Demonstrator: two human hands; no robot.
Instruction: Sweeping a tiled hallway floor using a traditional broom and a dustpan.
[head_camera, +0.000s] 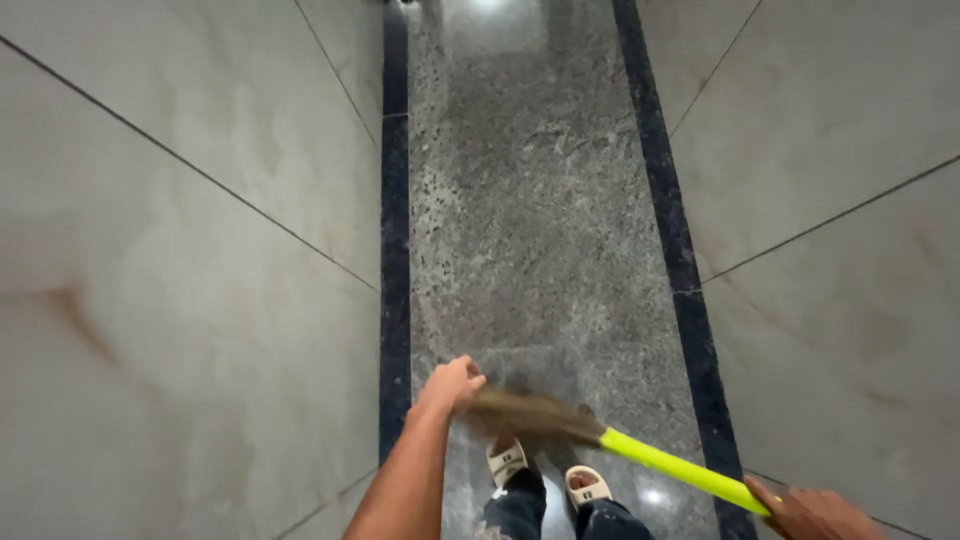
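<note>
Head view, looking down a narrow corridor of speckled grey granite floor between pale marble walls. Broom held crosswise low in the scene, near the two sandalled feet: brown grass bristles toward the left, bright yellow-green handle slanting down to the right. Probably light; handle stiff and smooth, perhaps a little slippery; bristles soft, springy, prone to shedding. Best held on the handle, with the bristle bundle merely steadied. Left hand curled loosely around the tip of the bristles, forearm reaching in from the near edge, wrist bent slightly inward. Right hand wrapped closed on the handle's end at the near right corner, partly cut off by the frame.
</note>
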